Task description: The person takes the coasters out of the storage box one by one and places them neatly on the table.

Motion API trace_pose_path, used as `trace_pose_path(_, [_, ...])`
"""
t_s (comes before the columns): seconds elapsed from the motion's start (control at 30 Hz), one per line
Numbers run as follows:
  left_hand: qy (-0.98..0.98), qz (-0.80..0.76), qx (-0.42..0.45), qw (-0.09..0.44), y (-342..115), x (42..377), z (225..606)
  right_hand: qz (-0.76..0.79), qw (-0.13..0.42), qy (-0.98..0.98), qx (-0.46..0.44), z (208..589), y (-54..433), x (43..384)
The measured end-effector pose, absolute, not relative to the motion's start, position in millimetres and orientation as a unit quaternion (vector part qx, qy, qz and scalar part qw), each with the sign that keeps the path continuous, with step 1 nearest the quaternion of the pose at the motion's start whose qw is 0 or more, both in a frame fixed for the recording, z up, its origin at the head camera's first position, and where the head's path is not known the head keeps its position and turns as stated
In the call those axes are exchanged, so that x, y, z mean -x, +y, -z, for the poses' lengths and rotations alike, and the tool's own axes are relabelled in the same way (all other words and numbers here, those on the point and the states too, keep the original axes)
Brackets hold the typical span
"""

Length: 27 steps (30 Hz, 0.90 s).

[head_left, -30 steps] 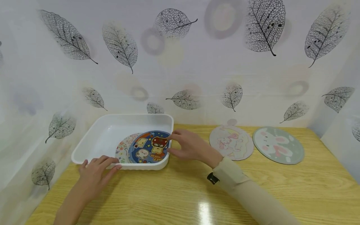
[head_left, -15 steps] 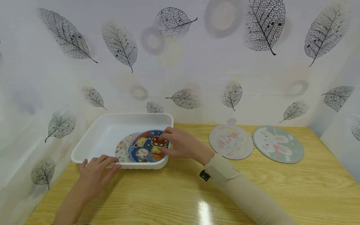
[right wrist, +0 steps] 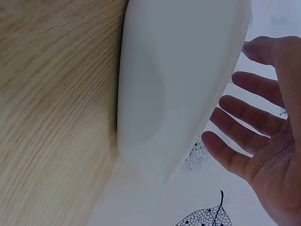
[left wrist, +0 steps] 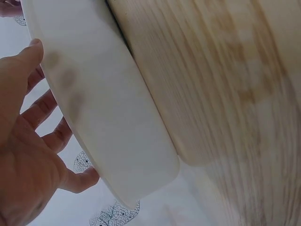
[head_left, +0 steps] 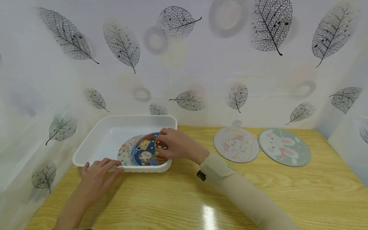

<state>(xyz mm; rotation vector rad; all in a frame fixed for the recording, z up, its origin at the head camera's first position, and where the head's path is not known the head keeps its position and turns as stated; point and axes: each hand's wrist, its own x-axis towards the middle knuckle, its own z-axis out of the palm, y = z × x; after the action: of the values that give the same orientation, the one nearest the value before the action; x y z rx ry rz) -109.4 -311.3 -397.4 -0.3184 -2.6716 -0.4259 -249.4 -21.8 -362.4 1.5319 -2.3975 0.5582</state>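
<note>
A white plastic tray stands on the left of the table, with two round mats inside. The dark blue mat, printed with cartoon figures, overlaps a pale flowered mat. My left hand holds the tray's front rim, its thumb outside and fingers reaching over the edge. My right hand hovers over the tray's right side, above the blue mat, partly hiding it. In the right wrist view its fingers look loosely spread, with nothing between them; the tray wall hides what lies below.
A pink round mat and a grey-green rabbit mat lie side by side at the right rear of the wooden table. A leaf-printed cloth encloses the back and sides.
My right hand has moved left from the tray's right rim to over the blue mat. My left hand and the mats stay where they were.
</note>
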Motion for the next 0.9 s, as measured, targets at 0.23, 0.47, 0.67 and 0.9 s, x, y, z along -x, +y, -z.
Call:
trace_pose_path(0.23, [-0.96, 0.15, 0.115, 0.207, -311.0, 111.2, 395.6, -0.174, 0.087, -0.832, -0.52, 360.1, -31.5, 260.0])
trace_pose_path(0.47, [-0.962, 0.144, 0.114, 0.204, -309.7, 109.6, 394.3, -0.168, 0.043, -0.844, -0.508, 360.6, -41.2, 273.8])
trace_pose_path(0.67, [-0.963, 0.145, 0.11, 0.2, -309.5, 108.4, 393.4, -0.146, 0.028, -0.852, -0.501, 361.3, -50.4, 289.5])
trace_pose_path(0.9, [-0.966, 0.148, 0.101, 0.185, -309.1, 108.2, 395.0, -0.131, 0.0, -0.866, -0.483, 363.3, -58.4, 299.2])
